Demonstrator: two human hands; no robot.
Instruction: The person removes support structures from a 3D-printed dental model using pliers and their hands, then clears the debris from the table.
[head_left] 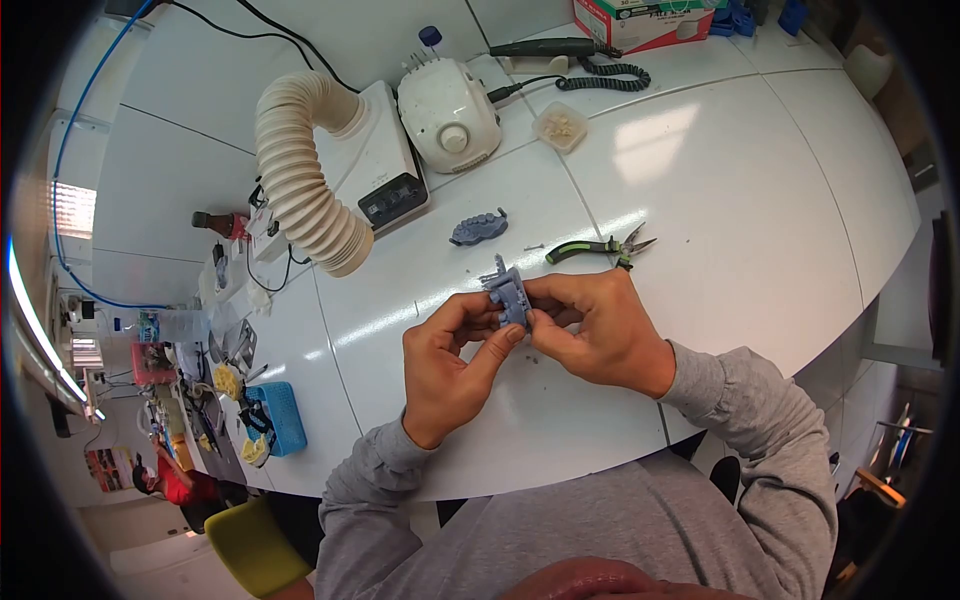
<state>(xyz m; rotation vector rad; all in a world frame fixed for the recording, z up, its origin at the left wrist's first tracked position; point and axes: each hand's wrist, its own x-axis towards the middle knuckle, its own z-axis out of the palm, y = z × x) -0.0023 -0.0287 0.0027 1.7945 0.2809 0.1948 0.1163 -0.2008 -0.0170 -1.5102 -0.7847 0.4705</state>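
Between my two hands is a grey-blue dental model (511,297) with thin bits sticking up from its far end. My left hand (455,355) is closed on it, thumb at its near end and fingers along its left side. From the right, my right hand (600,330) pinches the same model with thumb and forefinger. A second grey-blue dental model (478,228), showing a row of teeth, lies on the table beyond my hands. Pliers with green and black handles (590,248) rest behind my right hand, jaws pointing right. Small grey scraps lie around the model.
A ribbed white hose (310,190) arches from a white box (385,165) at back left. Beside it stands a white control unit (448,115) with a corded handpiece (550,47). A small clear dish (561,128) and a blue basket (285,417) sit on the white table (740,210). Another person (180,480) is far left.
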